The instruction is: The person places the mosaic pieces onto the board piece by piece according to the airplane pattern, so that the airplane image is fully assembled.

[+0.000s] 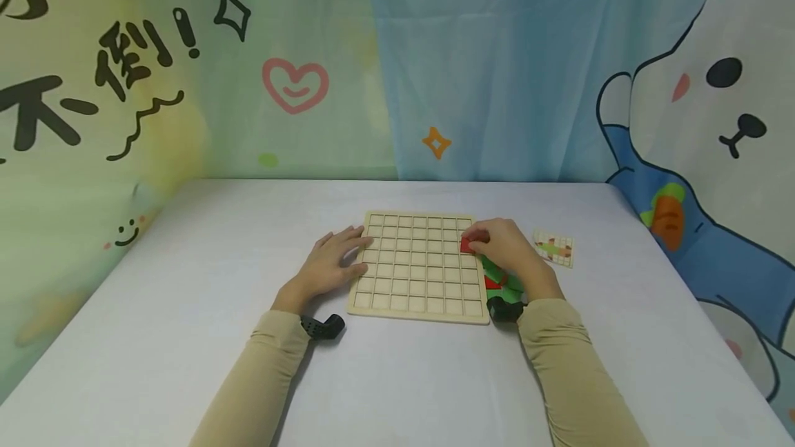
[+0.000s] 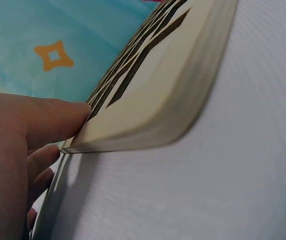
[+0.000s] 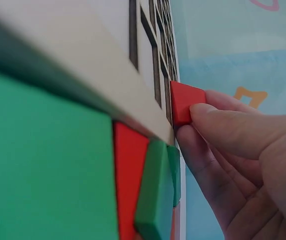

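A pale wooden board (image 1: 418,270) with a grid of square recesses lies flat on the white table. My left hand (image 1: 326,264) rests at its left edge with fingers spread; in the left wrist view the thumb touches the board's rim (image 2: 133,132). At the right edge, my right hand (image 1: 511,248) pinches a small red square tile (image 3: 184,101) between thumb and fingers. That tile stands tilted over the board's right-hand cells in the right wrist view.
Several loose green tiles (image 3: 48,160) and a red tile (image 3: 129,175) lie against the board's right side, partly under my right wrist. A small pattern card (image 1: 553,248) with a coloured grid lies farther right. A printed curtain (image 1: 497,74) hangs behind the table (image 1: 186,261).
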### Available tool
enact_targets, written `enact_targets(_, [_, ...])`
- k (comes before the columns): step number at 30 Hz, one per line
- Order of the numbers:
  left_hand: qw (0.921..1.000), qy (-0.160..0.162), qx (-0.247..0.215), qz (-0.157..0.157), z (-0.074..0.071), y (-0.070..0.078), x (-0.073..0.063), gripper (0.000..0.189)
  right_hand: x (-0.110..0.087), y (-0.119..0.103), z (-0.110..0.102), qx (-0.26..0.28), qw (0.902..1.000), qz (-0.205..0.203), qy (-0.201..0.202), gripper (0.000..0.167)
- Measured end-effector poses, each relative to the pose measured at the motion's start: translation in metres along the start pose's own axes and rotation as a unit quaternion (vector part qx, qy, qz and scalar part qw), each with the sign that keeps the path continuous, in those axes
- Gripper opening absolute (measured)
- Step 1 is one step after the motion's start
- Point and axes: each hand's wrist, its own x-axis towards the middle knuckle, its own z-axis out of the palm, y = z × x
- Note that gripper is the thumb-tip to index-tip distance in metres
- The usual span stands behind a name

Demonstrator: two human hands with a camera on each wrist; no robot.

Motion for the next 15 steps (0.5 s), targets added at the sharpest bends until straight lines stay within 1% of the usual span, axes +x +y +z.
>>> enact_targets(8, [1.0000,0.006,-0.005,0.006,0.0000,0.0002,0.0006,0.059,-0.0017,-0.0021,0.0005,0.007,0.9999,0.003,-0.011,0.026])
enact_targets(15, [1.0000,0.007,-0.002,0.003,0.0009,0.0006,-0.0003,0.059,-0.0032,-0.0016,0.0037,0.006,0.9998,-0.009,-0.014,0.031])
